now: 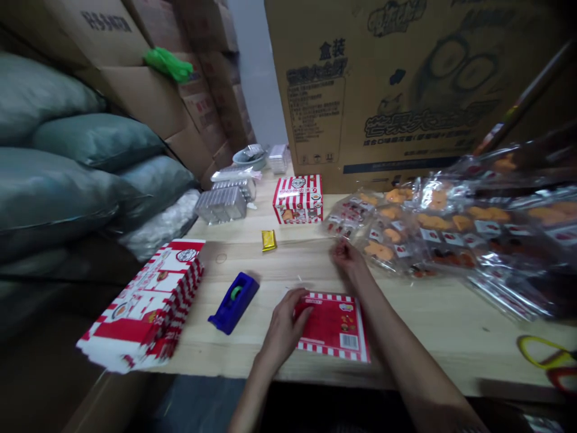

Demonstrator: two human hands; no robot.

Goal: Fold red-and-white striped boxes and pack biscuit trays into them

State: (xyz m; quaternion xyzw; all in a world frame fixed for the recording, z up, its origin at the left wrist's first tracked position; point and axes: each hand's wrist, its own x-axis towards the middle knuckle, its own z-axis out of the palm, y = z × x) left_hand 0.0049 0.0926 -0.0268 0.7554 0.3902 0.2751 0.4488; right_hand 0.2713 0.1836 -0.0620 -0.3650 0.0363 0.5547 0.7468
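Observation:
A red printed card [331,322] with a striped border and a barcode lies on the wooden table in front of me. My left hand [291,319] grips its left edge, the thumb over the top face and the fingers curled at the upper corner. Beyond the card, my right hand [346,255] has its fingers drawn together, slightly blurred, beside the clear plastic packs [381,249] of orange pieces. Whatever its fingertips may hold is too small to make out. A blue tape dispenser [234,302] stands left of my left hand. Farther back lies a small gold packet [268,240].
A red-and-white striped box [298,199] stands at the back. Flat striped cartons [148,300] are stacked at the left edge. Clear plastic cases [222,204] sit behind them. Yellow-handled scissors [543,353] lie at right. A large cardboard box [324,132] rises behind the table.

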